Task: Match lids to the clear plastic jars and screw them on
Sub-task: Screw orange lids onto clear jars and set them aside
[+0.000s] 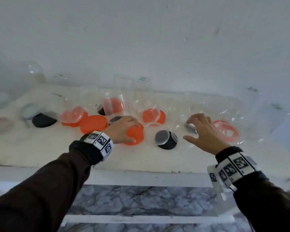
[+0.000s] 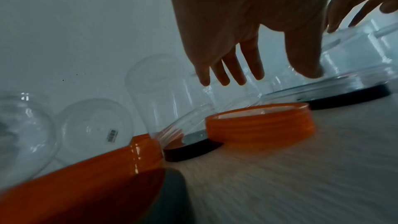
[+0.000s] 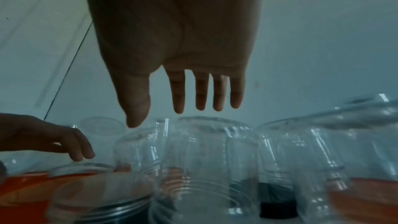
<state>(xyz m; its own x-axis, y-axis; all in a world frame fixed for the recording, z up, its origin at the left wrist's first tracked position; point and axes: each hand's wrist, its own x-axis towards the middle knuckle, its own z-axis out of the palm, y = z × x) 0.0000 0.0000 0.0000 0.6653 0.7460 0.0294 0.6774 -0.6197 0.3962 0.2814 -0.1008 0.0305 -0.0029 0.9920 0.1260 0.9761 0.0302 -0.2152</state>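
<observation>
While the person leans over the white desk [image 1: 40,148], the left hand [image 1: 122,129] hangs above a round orange plastic screw lid [image 1: 135,133] lying near the front edge, fingers spread and only slightly bent; the left wrist view shows air between the fingertips and the lid's rim, so nothing is gripped yet. The right hand [image 1: 203,131] is likewise spread wide and relaxed, poised over a clear plastic jar [image 1: 184,121] without closing on it. Just beside the orange lid sits a small clear jar on a black lid [image 1: 166,139], and further back other clear jars and orange and black lids lie crowded together, several touching.

The risk, I would say, is the crowding: a reaching hand could easily nudge the light, empty jars and tip one or roll it off the desk. The lids come in several widths too, so this orange one may not fit the jar chosen, and forcing it could cross the threads.
</observation>
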